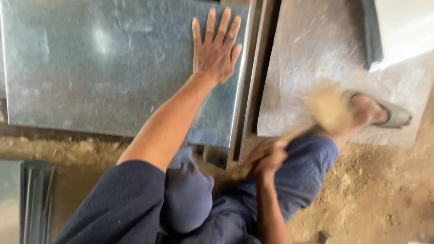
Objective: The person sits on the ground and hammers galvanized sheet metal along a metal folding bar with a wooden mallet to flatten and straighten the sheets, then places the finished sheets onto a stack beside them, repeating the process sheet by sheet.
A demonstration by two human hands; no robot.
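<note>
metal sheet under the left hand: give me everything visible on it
The metal sheet is a large, flat, grey panel, galvanised-looking, with fine scratches and a dull glare patch. It lies flat on dusty ground, filling the upper left of the view. Its right edge looks folded into a raised lip or seam beside a second sheet. The left hand presses flat on it near that edge, fingers spread. The blurred right hand swings a wooden mallet nearby.

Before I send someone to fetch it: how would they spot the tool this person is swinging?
Start at the big galvanised sheet under the flat left hand. Past its folded right edge, the right hand grips a handle. Its blurred, pale wooden mallet head is the only wood among grey metal.
</note>
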